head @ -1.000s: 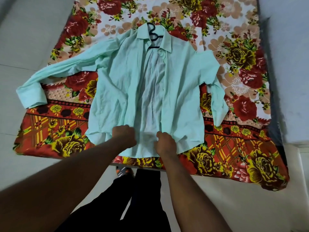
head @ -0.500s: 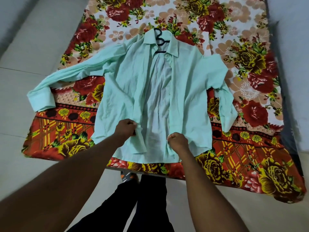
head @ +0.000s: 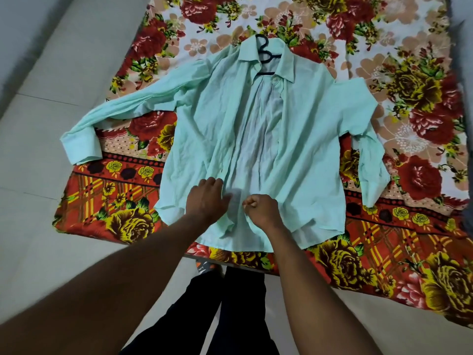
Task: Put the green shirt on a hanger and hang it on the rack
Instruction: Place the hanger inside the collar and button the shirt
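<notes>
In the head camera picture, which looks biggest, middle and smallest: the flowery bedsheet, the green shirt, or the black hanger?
1. Flowery bedsheet, biggest; it spreads beyond the shirt on all sides.
2. Green shirt.
3. Black hanger, smallest, though mostly hidden inside the shirt.

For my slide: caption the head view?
Both hands gather the green shirt's front edges over a black hanger on floral bedsheet.

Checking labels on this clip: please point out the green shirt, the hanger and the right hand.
green shirt (head: 307, 155): head view, on its front panel.
hanger (head: 265, 51): head view, on the black hook at the collar.
right hand (head: 261, 210): head view, on the knuckles of the closed fist.
</notes>
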